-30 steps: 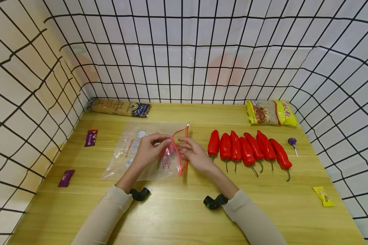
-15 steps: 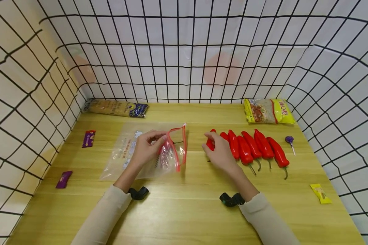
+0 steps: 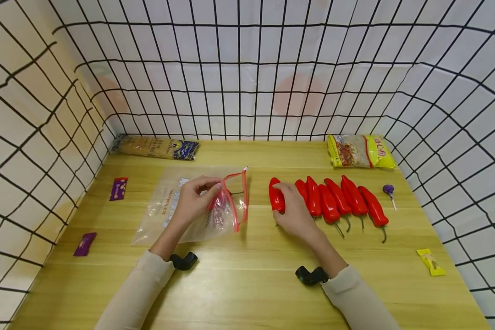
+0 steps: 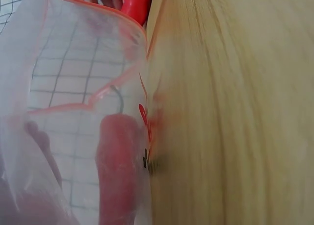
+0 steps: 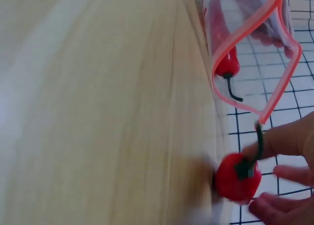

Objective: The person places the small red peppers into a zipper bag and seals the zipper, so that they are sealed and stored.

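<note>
My left hand point(image 3: 191, 199) pinches the upper lip of a clear zip bag point(image 3: 158, 220), whose red-edged mouth gapes toward the right. Inside the bag lies one red pepper point(image 4: 117, 166), its stem pointing at the mouth. To the right, my right hand point(image 3: 295, 208) holds another red pepper point(image 3: 276, 196) between thumb and fingers, at the left end of a row. From the right wrist, this pepper point(image 5: 235, 181) shows its green stem toward the camera, just short of the bag's opening. The right palm is partly hidden in the head view.
Several more red peppers point(image 3: 330, 204) lie side by side right of that hand. A noodle pack point(image 3: 154, 146) and a yellow food bag point(image 3: 360, 151) rest at the back. Wrapped sweets point(image 3: 118, 189) and a lollipop point(image 3: 389, 189) lie toward the sides. Black wire mesh point(image 3: 247, 68) encloses the table.
My right hand has left the bag's mouth, moved right to the end pepper, gripped it and shifted it slightly left from the row. My left hand keeps holding the bag lip.
</note>
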Available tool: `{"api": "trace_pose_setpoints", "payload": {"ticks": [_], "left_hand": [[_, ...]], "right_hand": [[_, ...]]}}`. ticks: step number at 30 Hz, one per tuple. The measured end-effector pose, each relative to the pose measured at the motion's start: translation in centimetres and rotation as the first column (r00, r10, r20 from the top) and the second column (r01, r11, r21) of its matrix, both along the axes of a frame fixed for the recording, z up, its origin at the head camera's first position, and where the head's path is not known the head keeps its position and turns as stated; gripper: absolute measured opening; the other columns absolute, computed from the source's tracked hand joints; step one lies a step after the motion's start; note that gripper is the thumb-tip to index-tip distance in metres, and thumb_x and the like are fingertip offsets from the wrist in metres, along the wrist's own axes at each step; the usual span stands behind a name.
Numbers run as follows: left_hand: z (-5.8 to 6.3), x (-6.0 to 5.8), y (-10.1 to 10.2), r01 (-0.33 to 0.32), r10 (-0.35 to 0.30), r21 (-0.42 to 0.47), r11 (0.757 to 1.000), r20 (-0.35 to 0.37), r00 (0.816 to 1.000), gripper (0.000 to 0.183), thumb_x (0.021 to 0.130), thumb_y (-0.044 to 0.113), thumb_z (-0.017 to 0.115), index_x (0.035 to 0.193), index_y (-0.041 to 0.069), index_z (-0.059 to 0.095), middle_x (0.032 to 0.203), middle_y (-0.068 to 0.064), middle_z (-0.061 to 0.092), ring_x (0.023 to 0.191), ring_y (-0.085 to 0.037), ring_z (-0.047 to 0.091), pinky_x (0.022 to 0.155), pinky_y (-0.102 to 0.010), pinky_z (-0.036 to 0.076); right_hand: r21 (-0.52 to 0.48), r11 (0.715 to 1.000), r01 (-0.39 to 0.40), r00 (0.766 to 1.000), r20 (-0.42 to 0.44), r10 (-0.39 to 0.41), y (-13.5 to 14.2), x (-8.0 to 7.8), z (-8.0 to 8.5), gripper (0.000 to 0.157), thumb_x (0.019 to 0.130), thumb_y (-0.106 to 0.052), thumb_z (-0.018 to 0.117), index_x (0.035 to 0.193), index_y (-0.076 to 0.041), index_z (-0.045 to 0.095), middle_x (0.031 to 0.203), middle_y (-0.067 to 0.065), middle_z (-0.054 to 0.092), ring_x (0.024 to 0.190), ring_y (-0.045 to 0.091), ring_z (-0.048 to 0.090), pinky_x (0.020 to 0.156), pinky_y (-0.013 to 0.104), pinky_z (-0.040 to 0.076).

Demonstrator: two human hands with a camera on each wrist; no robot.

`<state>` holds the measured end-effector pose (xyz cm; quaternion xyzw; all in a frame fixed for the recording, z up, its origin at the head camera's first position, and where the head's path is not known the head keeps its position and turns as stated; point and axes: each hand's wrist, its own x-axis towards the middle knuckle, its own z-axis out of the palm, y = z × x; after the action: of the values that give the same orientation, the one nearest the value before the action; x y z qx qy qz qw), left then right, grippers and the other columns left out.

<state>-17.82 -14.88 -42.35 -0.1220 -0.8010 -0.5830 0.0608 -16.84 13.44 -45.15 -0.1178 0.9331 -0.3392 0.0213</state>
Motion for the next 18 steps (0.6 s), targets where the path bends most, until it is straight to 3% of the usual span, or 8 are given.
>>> {"api": "trace_pose_setpoints", "payload": {"ticks": [7, 12, 15, 18], "left_hand": [[-0.18, -0.13, 0.59, -0.009, 0.009, -0.016, 1.0, 0.008, 1.0, 0.019, 0.091, 0.018, 0.069, 0.107, 0.007, 0.073, 0.096, -0.009, 0.072, 0.087, -0.019, 0.065, 0.086, -0.045, 0.053], [-0.05, 0.01, 0.92, -0.028, 0.028, -0.029, 0.999, 0.002, 1.0, 0.019, 0.091, 0.02, 0.07, 0.105, 0.008, 0.073, 0.095, -0.007, 0.073, 0.087, -0.018, 0.066, 0.086, -0.044, 0.054], [0.1, 0.28, 0.78, -0.049, 0.049, -0.037, 0.998, -0.014, 0.999, 0.018, 0.091, 0.019, 0.07, 0.104, 0.007, 0.074, 0.094, -0.007, 0.073, 0.085, -0.017, 0.065, 0.082, -0.041, 0.054], [0.32, 0.46, 0.7, -0.062, 0.06, -0.046, 0.997, -0.029, 0.998, 0.018, 0.091, 0.018, 0.069, 0.103, 0.006, 0.073, 0.093, -0.008, 0.073, 0.084, -0.018, 0.064, 0.078, -0.038, 0.054]], "right_hand": [[0.047, 0.999, -0.025, 0.997, 0.072, 0.022, 0.0, 0.59, 0.4, 0.069, 0.08, -0.006, 0.069, 0.142, -0.015, 0.043, 0.142, 0.007, 0.048, 0.122, 0.028, 0.049, 0.097, 0.049, 0.049], [0.078, 0.997, -0.003, 0.999, 0.055, -0.002, -0.03, 0.73, 0.27, 0.061, 0.081, -0.014, 0.074, 0.137, -0.013, 0.048, 0.137, 0.008, 0.052, 0.118, 0.026, 0.052, 0.096, 0.047, 0.05], [0.042, 0.999, 0.004, 0.999, 0.033, -0.005, 0.08, 0.87, 0.19, 0.056, 0.082, -0.019, 0.074, 0.133, -0.011, 0.052, 0.128, 0.007, 0.059, 0.102, 0.024, 0.058, 0.086, 0.041, 0.054], [-0.059, 0.997, 0.048, 0.999, 0.001, -0.048, 0.61, 1.02, 0.4, 0.048, 0.084, -0.022, 0.073, 0.128, -0.012, 0.055, 0.119, 0.006, 0.064, 0.091, 0.021, 0.061, 0.079, 0.036, 0.054]]}}
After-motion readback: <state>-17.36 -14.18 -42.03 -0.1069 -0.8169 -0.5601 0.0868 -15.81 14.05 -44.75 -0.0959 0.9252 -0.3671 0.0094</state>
